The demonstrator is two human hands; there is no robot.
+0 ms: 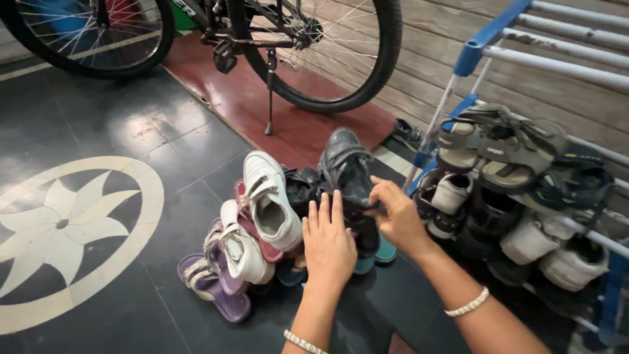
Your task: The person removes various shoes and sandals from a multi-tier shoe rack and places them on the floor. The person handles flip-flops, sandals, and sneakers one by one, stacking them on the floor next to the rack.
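A pile of shoes lies on the dark tiled floor. My right hand (393, 213) grips a black strapped shoe (346, 172), which stands tilted on top of the pile. My left hand (327, 239) hovers flat with fingers apart just below that shoe, touching or nearly touching the pile. Left of the black shoe lie two white sneakers (267, 198) (239, 246), a pink shoe (244, 210) and purple sandals (213, 282). Teal soles (375, 254) show under the black shoe. Both wrists wear beaded bracelets.
A blue and white shoe rack (475, 56) at the right holds grey sandals (501, 147) and white shoes (557, 252). A bicycle (314, 59) stands on its kickstand on a red mat (262, 108) behind the pile. A round cream floor inlay (65, 229) lies left.
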